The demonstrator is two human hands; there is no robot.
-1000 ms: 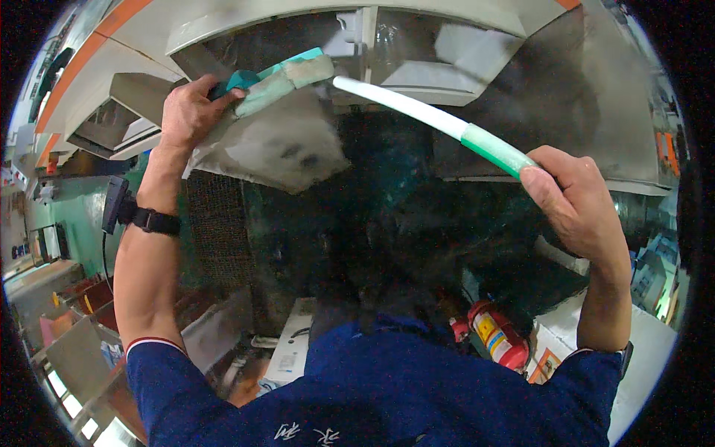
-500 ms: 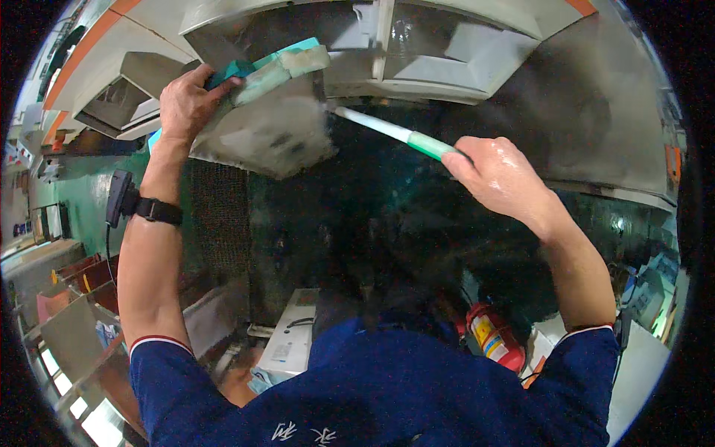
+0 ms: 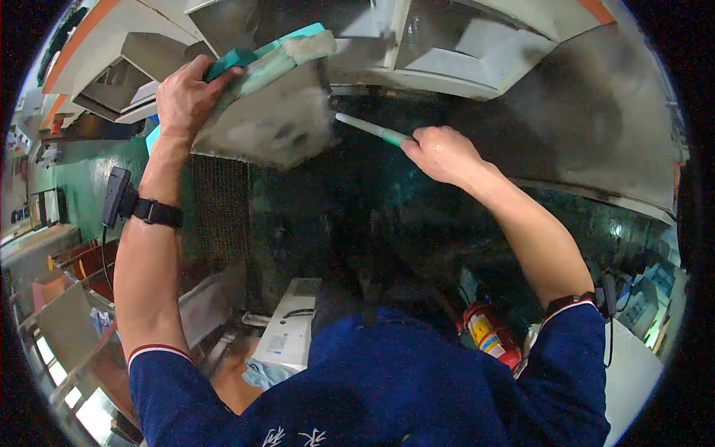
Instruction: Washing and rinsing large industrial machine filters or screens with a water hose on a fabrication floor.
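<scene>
High at the left, my left hand (image 3: 183,98) is closed on a dark teal block (image 3: 232,64). The block sits at the end of a pale green, translucent-looking bar (image 3: 287,58) with a bright turquoise back edge. Just below the bar, a grey slab (image 3: 264,123) with dark smudges hangs over the dark floor; whether it is joined to the bar I cannot tell. My right hand (image 3: 445,153) grips a slim white-and-green stick-shaped tool (image 3: 366,127) by its green end. The tool's pale tip points left, close to the slab's right edge but apart from it.
White open-fronted machine housings (image 3: 439,74) with orange trim run along the far side. A red fire extinguisher (image 3: 491,339) stands at the lower right. Near my left side is a white box (image 3: 287,335) with a black handle, and shelving (image 3: 71,335) lies farther left.
My right hand has moved left and slightly up with the tool, which appears shorter and more end-on. The left hand, block and bar have shifted only slightly.
</scene>
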